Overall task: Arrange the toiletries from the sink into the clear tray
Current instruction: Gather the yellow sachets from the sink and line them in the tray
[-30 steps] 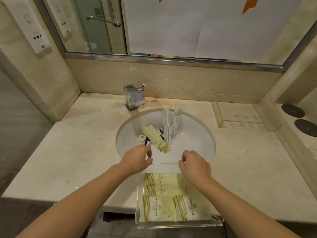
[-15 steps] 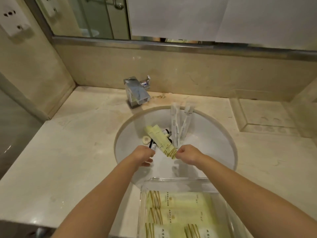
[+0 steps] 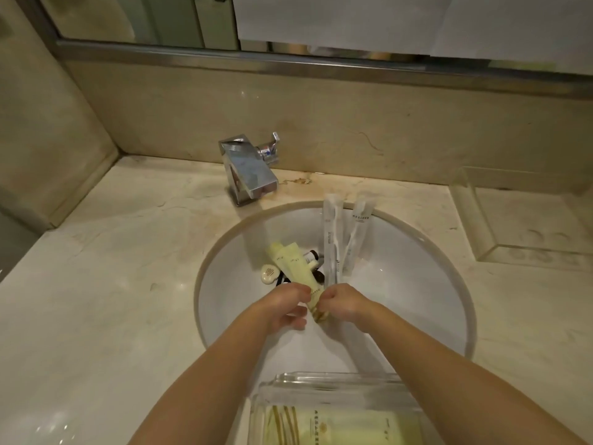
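Toiletries lie in a loose heap at the bottom of the sink, with only the head view to go by. Two pale yellow tubes slant across the pile, one on the other. Both hands meet at their lower, crimped end: the left hand pinches it from the left with curled fingers, and the right hand closes on it from the right. Whether each hand has its own tube or both share one, I cannot tell.

A round cream soap sits just beside the tubes on the left. Small dark-capped bottles poke out from under them. Two wrapped toothbrushes lean against the back wall of the basin, their tops over the rim.

The tray stands at the near edge of the counter, already holding yellow packets.

Risks, as I judge them: a pinch on the crimped end alone is weak, so a tube could swing or slip out and drop back into the bowl. Lifting the tubes may drag the bottles underneath and set them rolling toward the drain. The toothbrushes could slide down if the pile is knocked. The tray hangs close to the counter's edge, so a careless forearm might push it off.
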The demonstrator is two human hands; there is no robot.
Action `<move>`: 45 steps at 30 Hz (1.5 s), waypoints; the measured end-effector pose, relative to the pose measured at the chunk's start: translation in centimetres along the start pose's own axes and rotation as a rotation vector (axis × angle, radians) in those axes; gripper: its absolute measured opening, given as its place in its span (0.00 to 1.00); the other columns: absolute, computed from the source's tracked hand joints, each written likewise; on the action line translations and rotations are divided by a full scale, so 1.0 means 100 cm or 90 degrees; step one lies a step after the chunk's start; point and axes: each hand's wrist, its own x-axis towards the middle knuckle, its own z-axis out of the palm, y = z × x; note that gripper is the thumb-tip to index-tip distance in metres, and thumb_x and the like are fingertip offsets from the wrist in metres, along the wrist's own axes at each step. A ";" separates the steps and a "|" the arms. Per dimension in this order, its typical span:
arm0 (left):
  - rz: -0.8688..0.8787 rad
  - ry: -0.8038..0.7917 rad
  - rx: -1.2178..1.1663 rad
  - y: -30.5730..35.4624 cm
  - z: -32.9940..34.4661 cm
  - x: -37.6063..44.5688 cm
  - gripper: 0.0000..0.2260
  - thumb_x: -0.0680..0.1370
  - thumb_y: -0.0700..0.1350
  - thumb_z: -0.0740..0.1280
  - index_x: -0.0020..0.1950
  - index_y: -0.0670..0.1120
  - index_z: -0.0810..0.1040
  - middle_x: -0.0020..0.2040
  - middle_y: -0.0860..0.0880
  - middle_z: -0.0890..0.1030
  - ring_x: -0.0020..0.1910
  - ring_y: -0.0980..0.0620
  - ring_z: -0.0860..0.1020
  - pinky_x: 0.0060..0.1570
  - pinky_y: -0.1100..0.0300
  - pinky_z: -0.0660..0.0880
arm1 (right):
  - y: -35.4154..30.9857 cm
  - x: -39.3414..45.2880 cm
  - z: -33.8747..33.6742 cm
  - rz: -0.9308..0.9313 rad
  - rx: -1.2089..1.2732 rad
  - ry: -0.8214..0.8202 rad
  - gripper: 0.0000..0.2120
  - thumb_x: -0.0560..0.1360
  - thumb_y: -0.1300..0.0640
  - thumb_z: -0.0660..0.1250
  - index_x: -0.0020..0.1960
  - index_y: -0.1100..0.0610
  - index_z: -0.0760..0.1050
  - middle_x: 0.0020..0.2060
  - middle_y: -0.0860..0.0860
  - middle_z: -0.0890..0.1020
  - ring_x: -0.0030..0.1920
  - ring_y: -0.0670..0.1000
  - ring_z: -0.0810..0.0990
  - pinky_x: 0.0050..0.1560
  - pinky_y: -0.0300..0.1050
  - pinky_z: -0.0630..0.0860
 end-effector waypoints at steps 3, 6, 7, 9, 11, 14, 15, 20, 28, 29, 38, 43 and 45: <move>0.029 0.018 0.010 0.002 0.003 0.004 0.13 0.78 0.37 0.62 0.61 0.44 0.75 0.54 0.43 0.77 0.45 0.47 0.74 0.40 0.56 0.74 | -0.001 0.002 0.002 0.011 0.060 -0.027 0.03 0.72 0.62 0.67 0.44 0.60 0.79 0.40 0.54 0.78 0.39 0.50 0.76 0.42 0.42 0.73; 0.058 0.046 -0.005 0.004 0.004 0.007 0.10 0.76 0.34 0.64 0.57 0.41 0.77 0.50 0.43 0.78 0.46 0.47 0.77 0.43 0.57 0.76 | -0.003 0.001 0.001 0.004 0.086 -0.044 0.01 0.70 0.62 0.68 0.41 0.59 0.79 0.39 0.56 0.78 0.40 0.52 0.76 0.45 0.45 0.73; 0.067 0.058 -0.008 0.003 0.005 0.008 0.09 0.75 0.33 0.66 0.55 0.40 0.77 0.51 0.42 0.79 0.49 0.45 0.78 0.48 0.55 0.77 | -0.004 0.000 0.001 -0.001 0.094 -0.050 0.02 0.70 0.62 0.69 0.39 0.58 0.79 0.38 0.55 0.78 0.40 0.52 0.76 0.46 0.46 0.75; 0.088 0.097 0.014 0.001 0.006 0.011 0.07 0.72 0.35 0.71 0.49 0.42 0.79 0.50 0.41 0.81 0.50 0.43 0.80 0.53 0.52 0.79 | -0.006 -0.001 0.001 -0.007 0.110 -0.050 0.07 0.70 0.63 0.69 0.33 0.56 0.77 0.34 0.53 0.78 0.38 0.51 0.77 0.47 0.46 0.77; 0.107 0.139 0.047 0.001 0.007 0.012 0.06 0.72 0.38 0.73 0.43 0.45 0.78 0.47 0.43 0.81 0.48 0.44 0.80 0.53 0.52 0.79 | -0.010 -0.005 0.001 -0.010 0.126 -0.046 0.10 0.70 0.64 0.69 0.32 0.56 0.75 0.33 0.52 0.78 0.38 0.51 0.78 0.47 0.43 0.78; 0.130 0.161 0.051 0.003 0.008 0.006 0.06 0.73 0.37 0.71 0.41 0.46 0.76 0.43 0.45 0.81 0.44 0.46 0.79 0.51 0.52 0.78 | -0.014 -0.011 -0.001 -0.015 0.174 -0.049 0.06 0.72 0.64 0.67 0.36 0.59 0.77 0.38 0.57 0.81 0.42 0.54 0.81 0.54 0.49 0.81; 0.132 0.159 0.051 0.003 0.008 0.003 0.06 0.73 0.36 0.71 0.41 0.46 0.76 0.42 0.45 0.80 0.43 0.46 0.79 0.50 0.53 0.78 | -0.016 -0.014 -0.001 -0.016 0.192 -0.058 0.05 0.72 0.64 0.67 0.37 0.60 0.78 0.39 0.58 0.81 0.42 0.55 0.82 0.55 0.51 0.81; 0.157 0.125 0.097 0.011 0.009 -0.026 0.08 0.75 0.35 0.66 0.45 0.47 0.72 0.38 0.46 0.77 0.34 0.49 0.75 0.32 0.59 0.72 | -0.024 -0.031 -0.006 0.008 0.266 -0.093 0.05 0.75 0.61 0.67 0.45 0.63 0.78 0.38 0.58 0.81 0.38 0.55 0.81 0.51 0.51 0.82; 0.194 0.093 0.259 0.029 -0.007 -0.086 0.16 0.76 0.37 0.64 0.62 0.48 0.68 0.49 0.44 0.80 0.43 0.47 0.80 0.43 0.54 0.78 | -0.035 -0.065 -0.019 -0.170 -0.037 0.310 0.15 0.73 0.55 0.67 0.58 0.53 0.69 0.49 0.52 0.75 0.49 0.54 0.76 0.45 0.49 0.75; 0.192 0.088 0.277 0.031 -0.012 -0.093 0.15 0.76 0.36 0.64 0.62 0.48 0.70 0.48 0.45 0.80 0.42 0.47 0.80 0.40 0.55 0.78 | -0.035 -0.069 -0.022 -0.196 -0.081 0.311 0.20 0.73 0.54 0.67 0.64 0.51 0.68 0.55 0.52 0.73 0.56 0.54 0.74 0.50 0.49 0.75; 0.191 -0.052 0.366 0.047 -0.032 -0.162 0.11 0.75 0.33 0.66 0.52 0.47 0.73 0.51 0.41 0.78 0.43 0.46 0.78 0.40 0.57 0.78 | -0.045 -0.130 -0.038 -0.476 -0.526 0.268 0.18 0.73 0.45 0.67 0.61 0.48 0.73 0.61 0.47 0.74 0.64 0.51 0.69 0.64 0.48 0.65; 0.186 -0.151 0.400 0.045 -0.021 -0.186 0.12 0.75 0.31 0.64 0.52 0.47 0.72 0.45 0.44 0.76 0.37 0.50 0.76 0.40 0.57 0.76 | -0.046 -0.171 -0.040 -0.389 -0.406 0.167 0.10 0.73 0.49 0.69 0.47 0.52 0.70 0.44 0.48 0.78 0.45 0.52 0.76 0.44 0.48 0.72; 0.172 -0.174 0.396 0.040 -0.015 -0.191 0.12 0.75 0.31 0.64 0.51 0.47 0.73 0.46 0.44 0.76 0.38 0.50 0.77 0.42 0.56 0.76 | -0.038 -0.182 -0.040 -0.352 -0.371 0.131 0.11 0.72 0.50 0.70 0.44 0.52 0.68 0.40 0.48 0.77 0.42 0.53 0.75 0.43 0.50 0.72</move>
